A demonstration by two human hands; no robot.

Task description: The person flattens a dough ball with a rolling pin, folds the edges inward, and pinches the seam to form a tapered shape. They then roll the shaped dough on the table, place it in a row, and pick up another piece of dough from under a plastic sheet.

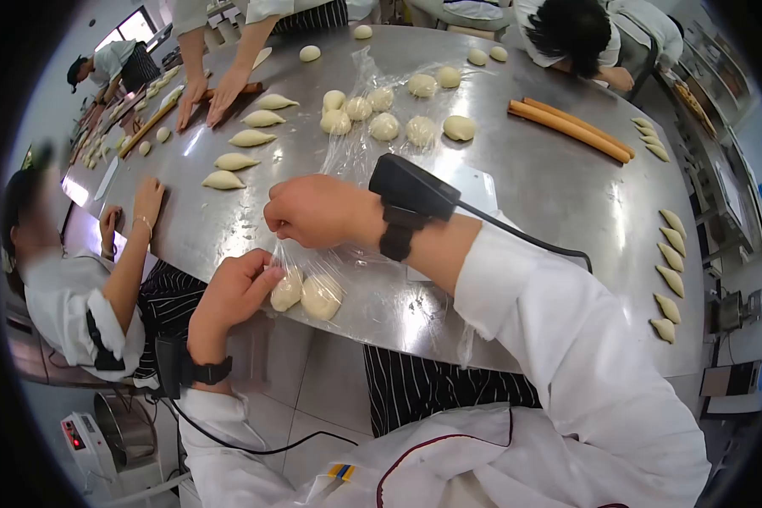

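Note:
Two pale dough balls lie under clear plastic wrap (347,258) near the table's front edge. My left hand (235,288) is closed at the wrap beside the left ball (287,289). Above it, my right hand (317,210) is closed with its fingers curled down on the wrap, which is drawn up in folds between the hands. The right ball (322,296) sits just below my right hand. More dough balls (384,127) lie farther back, several of them under the same kind of film. A flat metal scraper (481,188) is partly hidden behind my right wrist.
On the steel table (567,220), shaped dough pieces (252,138) lie at the left and others (670,257) along the right edge. Two rolling pins (571,131) rest at the back right. A person sits at left; other people's hands (212,102) work at the back left.

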